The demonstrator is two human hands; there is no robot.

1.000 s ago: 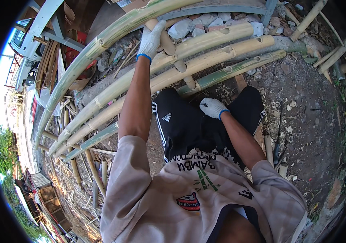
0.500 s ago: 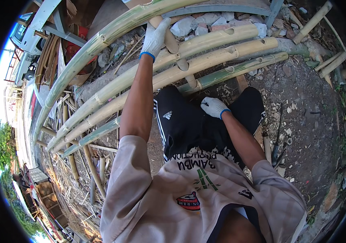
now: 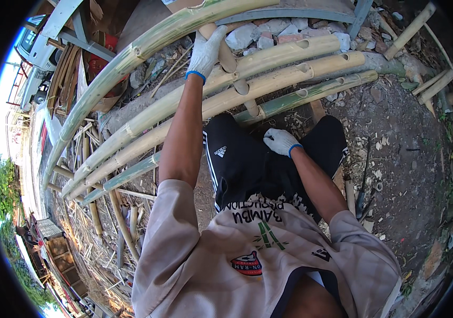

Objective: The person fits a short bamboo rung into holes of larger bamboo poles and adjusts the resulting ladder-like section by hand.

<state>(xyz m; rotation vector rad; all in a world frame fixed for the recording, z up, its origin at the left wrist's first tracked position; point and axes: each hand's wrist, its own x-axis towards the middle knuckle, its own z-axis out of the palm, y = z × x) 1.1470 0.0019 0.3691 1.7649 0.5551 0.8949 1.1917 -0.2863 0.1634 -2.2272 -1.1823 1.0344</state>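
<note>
While the gloved left hand point(image 3: 206, 55) grips the bamboo crosspiece point(image 3: 228, 60) at twelve o'clock, that piece passes through two pale poles point(image 3: 282, 52) sweeping down toward nine o'clock. Past two o'clock, the gloved right hand point(image 3: 280, 142) rests on the black trousers point(image 3: 239, 156), fingers curled inward; whether it pinches anything, I cannot tell.
</note>
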